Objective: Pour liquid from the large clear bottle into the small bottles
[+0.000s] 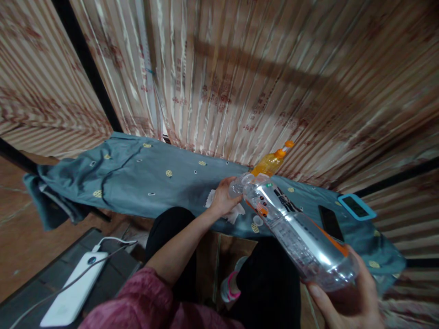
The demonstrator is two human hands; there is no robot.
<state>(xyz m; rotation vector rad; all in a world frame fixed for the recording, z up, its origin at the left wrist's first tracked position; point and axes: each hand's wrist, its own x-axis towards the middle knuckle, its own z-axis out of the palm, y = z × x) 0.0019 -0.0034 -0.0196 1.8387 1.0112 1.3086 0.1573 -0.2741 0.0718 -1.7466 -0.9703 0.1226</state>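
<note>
Bottle (291,228), big clear plastic one, is lying tilted in my right hand (346,301), fingers wrapped under the base end, neck pointing away from me toward my left hand (224,197). Left is curled round the neck/cap end; can't tell if a cap is on bc the hand covers it. Crumpled tissue (236,212) sits right under the left hand on the blue cloth (144,178). Orange bottle (270,162) is just past the left fingers, and a phone (331,223) lies beside the big bottle. Imo the risk: if it's open, leftover liquid runs out onto cloth or phone. One-handed base grip could slip too.
</note>
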